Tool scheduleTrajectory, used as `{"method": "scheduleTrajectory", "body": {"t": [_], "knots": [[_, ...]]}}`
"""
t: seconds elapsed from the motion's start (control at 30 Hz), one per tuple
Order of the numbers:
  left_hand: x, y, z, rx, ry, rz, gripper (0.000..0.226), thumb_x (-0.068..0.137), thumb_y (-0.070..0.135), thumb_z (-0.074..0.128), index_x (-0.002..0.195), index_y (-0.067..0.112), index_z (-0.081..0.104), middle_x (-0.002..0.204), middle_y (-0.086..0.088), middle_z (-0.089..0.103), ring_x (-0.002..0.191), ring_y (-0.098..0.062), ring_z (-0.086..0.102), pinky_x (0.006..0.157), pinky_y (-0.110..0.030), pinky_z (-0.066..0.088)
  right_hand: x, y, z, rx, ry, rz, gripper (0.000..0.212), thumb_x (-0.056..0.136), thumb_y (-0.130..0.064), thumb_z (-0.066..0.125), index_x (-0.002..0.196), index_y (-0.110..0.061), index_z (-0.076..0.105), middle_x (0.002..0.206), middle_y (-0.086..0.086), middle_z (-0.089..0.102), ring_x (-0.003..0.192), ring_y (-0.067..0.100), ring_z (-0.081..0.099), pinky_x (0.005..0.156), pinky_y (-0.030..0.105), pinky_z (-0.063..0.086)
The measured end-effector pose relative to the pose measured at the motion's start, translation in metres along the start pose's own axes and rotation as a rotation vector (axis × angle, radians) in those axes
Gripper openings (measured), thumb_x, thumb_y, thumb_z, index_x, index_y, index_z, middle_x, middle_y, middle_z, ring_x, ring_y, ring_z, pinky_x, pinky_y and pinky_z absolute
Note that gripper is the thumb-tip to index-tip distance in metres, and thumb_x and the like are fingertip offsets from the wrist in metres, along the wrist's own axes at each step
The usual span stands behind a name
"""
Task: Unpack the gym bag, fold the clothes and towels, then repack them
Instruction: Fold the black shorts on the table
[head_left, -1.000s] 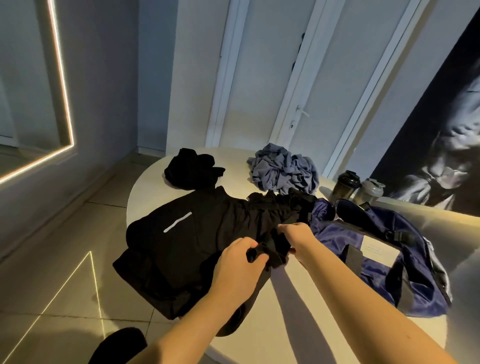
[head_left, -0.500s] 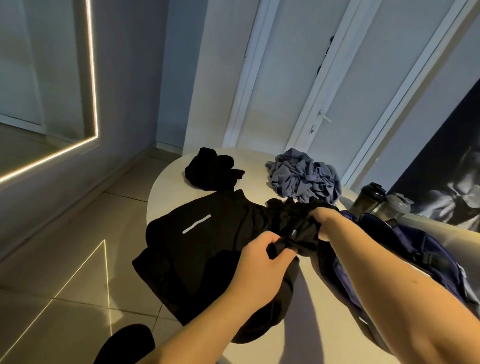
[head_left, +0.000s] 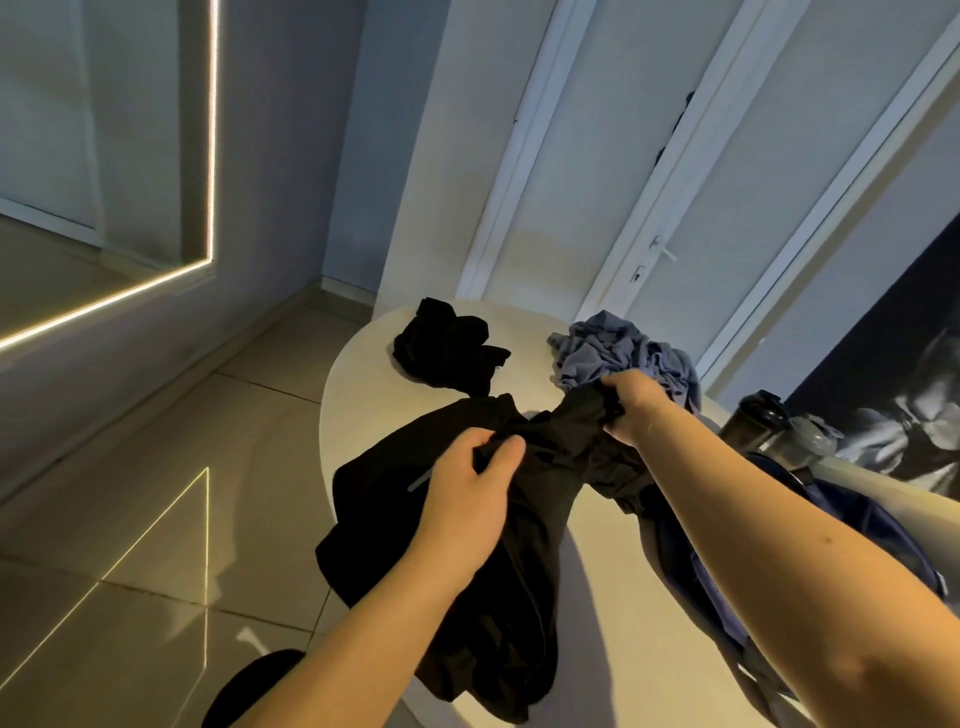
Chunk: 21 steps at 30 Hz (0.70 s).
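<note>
black garment (head_left: 524, 519) bunched, draped over table edge (head_left: 332, 415)

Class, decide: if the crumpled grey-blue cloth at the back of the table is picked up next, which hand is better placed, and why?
Probably the right hand: it grips the black garment right beside the grey-blue cloth. The left hand holds the garment farther from it.
</note>
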<state>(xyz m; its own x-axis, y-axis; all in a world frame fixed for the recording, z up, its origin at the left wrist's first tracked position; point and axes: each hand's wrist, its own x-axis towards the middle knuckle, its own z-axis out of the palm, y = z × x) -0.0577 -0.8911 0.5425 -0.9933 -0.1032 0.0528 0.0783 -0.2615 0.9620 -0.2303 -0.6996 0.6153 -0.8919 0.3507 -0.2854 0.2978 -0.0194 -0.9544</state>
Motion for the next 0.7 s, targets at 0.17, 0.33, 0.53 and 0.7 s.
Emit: {"method": "scheduleTrajectory", "body": {"t": [0.17,0.33,0.53,0.7], "knots": [[0.016,-0.010,-0.055,0.125,0.146,-0.024,0.035,0.099,0.049,0.056,0.125,0.024,0.058,0.117,0.010,0.063,0.108,-0.005,0.060,0.094,-0.025,0.050,0.011,0.008,0.068,-0.239,0.010,-0.059,0.040,0.101,-0.012,0.052,0.140,-0.005,0.050,0.120,0.009,0.057,0.095,0.023,0.060,0.083,0.031,0.043],[0.022,-0.022,-0.092,0.476,0.209,0.019,0.027,0.104,0.047,0.046,0.120,0.032,0.060,0.102,0.018,0.061,0.097,-0.004,0.060,0.074,-0.018,0.043,0.018,0.033,0.113,-0.192,-0.048,-0.043,0.018,0.099,-0.019,0.060,0.111,-0.005,0.057,0.111,0.014,0.061,0.088,0.025,0.059,0.079,0.039,0.058],[0.033,-0.048,-0.120,0.833,0.335,0.132,0.035,0.105,0.044,0.042,0.123,0.027,0.066,0.119,0.009,0.062,0.116,-0.014,0.049,0.102,-0.031,0.041,0.014,0.066,0.112,-0.289,-0.262,-0.200,0.043,0.097,0.001,0.056,0.138,-0.009,0.056,0.136,0.013,0.056,0.120,0.029,0.057,0.099,0.044,0.056],[0.041,-0.048,-0.129,0.834,0.429,0.218,0.039,0.103,0.030,0.051,0.141,0.024,0.049,0.154,0.004,0.039,0.142,-0.018,0.031,0.119,-0.037,0.024,-0.018,0.095,0.090,-0.877,-0.187,-0.587,0.050,0.097,-0.011,0.054,0.147,-0.017,0.051,0.147,0.002,0.053,0.133,0.020,0.051,0.113,0.035,0.042]]}}
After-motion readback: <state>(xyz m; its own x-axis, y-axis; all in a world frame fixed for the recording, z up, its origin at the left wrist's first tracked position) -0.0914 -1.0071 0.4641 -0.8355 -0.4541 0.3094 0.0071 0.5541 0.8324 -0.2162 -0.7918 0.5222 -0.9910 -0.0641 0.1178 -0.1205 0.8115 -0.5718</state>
